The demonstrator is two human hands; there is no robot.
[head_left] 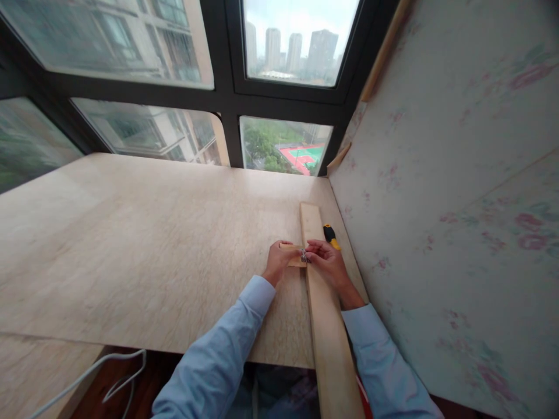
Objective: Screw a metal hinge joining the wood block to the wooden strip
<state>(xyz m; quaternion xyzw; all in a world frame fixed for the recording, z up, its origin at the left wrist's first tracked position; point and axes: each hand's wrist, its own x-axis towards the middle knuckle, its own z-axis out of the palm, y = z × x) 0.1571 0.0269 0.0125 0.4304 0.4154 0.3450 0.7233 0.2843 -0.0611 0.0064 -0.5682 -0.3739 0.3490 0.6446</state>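
A long wooden board (325, 314) lies along the right side of the sill and juts past its front edge. Against its left side sits a short wooden piece (297, 263), gripped by my left hand (278, 260) with the fingers behind and the thumb in front. A small silvery metal part (303, 254), perhaps a hinge, is at the joint between the two pieces. My right hand (325, 260) is over the board, its fingertips pinched at that metal part. Whatever else is between those fingertips is too small to make out.
A black and yellow tool handle (331, 234) lies between the board and the floral wall (437, 233). The stone-look sill (166, 244) stretches left beneath dark window frames (227, 105). A white cable (105, 361) hangs at the lower left, by the front edge.
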